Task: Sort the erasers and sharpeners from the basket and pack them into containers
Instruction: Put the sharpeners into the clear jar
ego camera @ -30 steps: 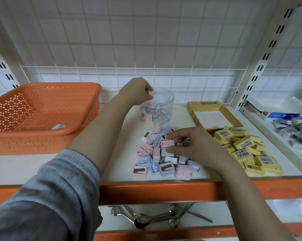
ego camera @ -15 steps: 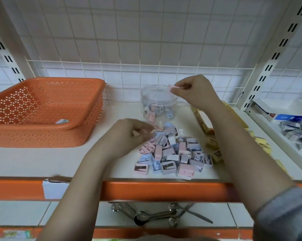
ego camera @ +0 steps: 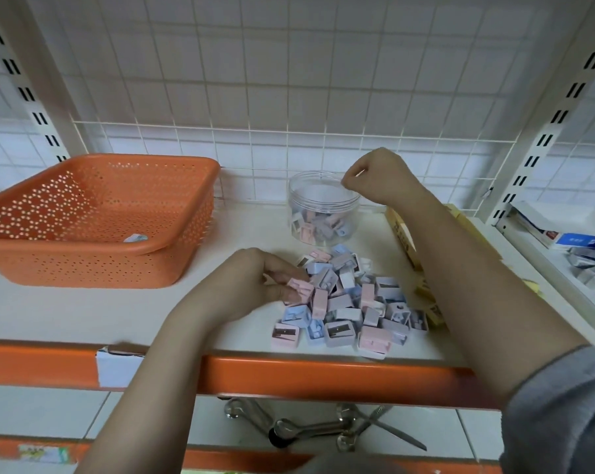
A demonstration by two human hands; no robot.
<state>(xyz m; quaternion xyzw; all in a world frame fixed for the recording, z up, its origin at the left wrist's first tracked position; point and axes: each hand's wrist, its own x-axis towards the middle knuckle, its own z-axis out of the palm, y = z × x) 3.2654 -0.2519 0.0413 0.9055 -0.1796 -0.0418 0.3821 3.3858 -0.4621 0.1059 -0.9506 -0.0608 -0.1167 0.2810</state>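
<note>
A pile of pink, blue and lilac sharpeners [ego camera: 352, 304] lies on the white shelf in front of a clear round jar [ego camera: 323, 200] that holds several more. My left hand [ego camera: 251, 285] sits at the pile's left edge, its thumb and fingers pinching a pink sharpener [ego camera: 303, 289]. My right hand [ego camera: 378, 176] hovers at the jar's right rim with curled fingers, and I see nothing in them. My right forearm mostly hides the yellow erasers [ego camera: 426, 295] and their yellow box [ego camera: 400, 234].
An orange perforated basket [ego camera: 101, 213] stands at the left with one small item [ego camera: 135, 238] inside. The orange shelf edge [ego camera: 323, 371] runs along the front. Metal spoons and tools [ego camera: 316, 429] lie on the shelf below. Boxes and wrapped packets [ego camera: 586, 254] fill the right-hand shelf.
My right hand carried a pink sharpener from the pile up to the jar and no longer shows it. My left hand came down from the jar to the pile and took a pink sharpener.
</note>
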